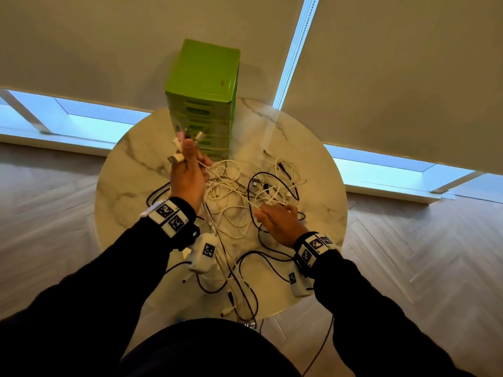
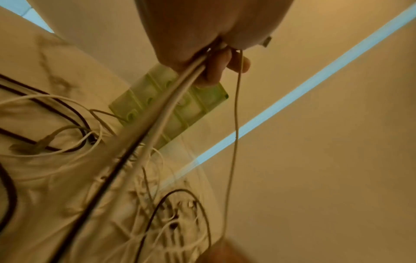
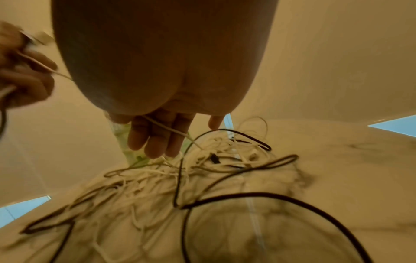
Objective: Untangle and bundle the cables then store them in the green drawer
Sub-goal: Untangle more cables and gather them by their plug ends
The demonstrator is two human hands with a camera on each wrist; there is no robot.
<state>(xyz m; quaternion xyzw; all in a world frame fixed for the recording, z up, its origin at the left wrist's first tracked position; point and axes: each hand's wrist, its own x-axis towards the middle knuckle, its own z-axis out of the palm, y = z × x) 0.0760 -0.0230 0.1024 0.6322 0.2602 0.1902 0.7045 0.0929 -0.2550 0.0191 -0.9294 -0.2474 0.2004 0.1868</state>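
Note:
A tangle of white and black cables (image 1: 245,191) lies on the round marble table (image 1: 130,164). The green drawer unit (image 1: 204,85) stands at the far edge, drawers closed. My left hand (image 1: 187,170) is raised in front of it and grips several cable ends (image 1: 177,157). In the left wrist view, white and black cables (image 2: 175,96) run down from that fist. A thin white cable (image 1: 227,186) stretches tight from it to my right hand (image 1: 277,221), low over the tangle. There the cable (image 3: 171,130) crosses the fingers (image 3: 157,138), held by the thumb.
Black cable loops (image 1: 245,289) lie near the table's front edge and some hang over it. Wrist camera boxes (image 1: 204,251) hang under both wrists. Roller blinds and a window sill stand behind the table; wooden floor surrounds it.

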